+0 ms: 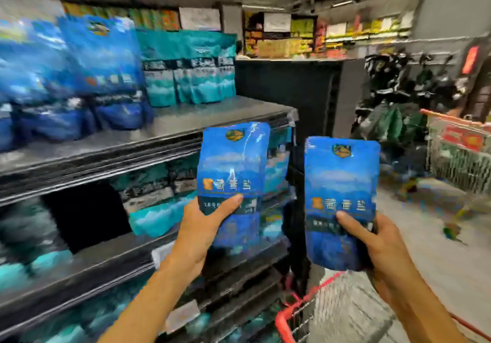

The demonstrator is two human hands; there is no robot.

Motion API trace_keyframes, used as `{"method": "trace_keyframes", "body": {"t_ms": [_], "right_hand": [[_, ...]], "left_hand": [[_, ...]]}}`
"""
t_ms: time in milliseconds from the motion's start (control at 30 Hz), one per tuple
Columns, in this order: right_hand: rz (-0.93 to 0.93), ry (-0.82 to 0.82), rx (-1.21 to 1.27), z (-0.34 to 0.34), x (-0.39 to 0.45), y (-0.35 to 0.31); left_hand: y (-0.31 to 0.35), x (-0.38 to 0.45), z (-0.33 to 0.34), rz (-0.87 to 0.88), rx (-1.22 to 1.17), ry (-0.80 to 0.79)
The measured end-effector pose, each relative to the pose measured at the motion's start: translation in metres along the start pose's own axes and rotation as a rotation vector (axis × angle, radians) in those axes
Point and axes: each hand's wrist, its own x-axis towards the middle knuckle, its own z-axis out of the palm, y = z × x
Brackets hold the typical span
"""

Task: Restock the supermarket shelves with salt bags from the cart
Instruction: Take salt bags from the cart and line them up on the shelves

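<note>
My left hand (198, 232) grips a blue salt bag (233, 162) by its lower part and holds it upright just off the front edge of the upper shelf (170, 130). My right hand (377, 241) grips a second blue salt bag (342, 180), also upright, to the right of the shelf end. Matching blue salt bags (101, 71) stand in a row on the left of that upper shelf. The red-rimmed cart (284, 318) sits low at the bottom, under my right arm.
Teal bags (191, 69) stand at the back right of the upper shelf, and more teal bags (156, 218) fill the lower shelves beside a dark gap (85, 218). Another red cart (459, 151) stands at the far right in the aisle.
</note>
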Motion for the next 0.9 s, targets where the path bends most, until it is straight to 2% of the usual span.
{"method": "trace_keyframes", "body": {"t_ms": [133,433,667,900], "right_hand": [[-0.042,-0.193,0.024,0.094,0.010,-0.006],[-0.067,-0.559,0.190,0.315,-0.001,-0.028],[-0.067,-0.679,0.305,0.454,-0.007,-0.059],[-0.089,-0.716,0.153,0.527,0.007,-0.054]], "left_hand": [[0.039,-0.020,-0.079,0.089,0.020,0.162],[0.154,-0.057,-0.241,0.293,0.067,0.375],[0.218,-0.042,-0.345,0.290,0.067,0.510],[0.211,-0.007,-0.365,0.217,0.106,0.475]]}}
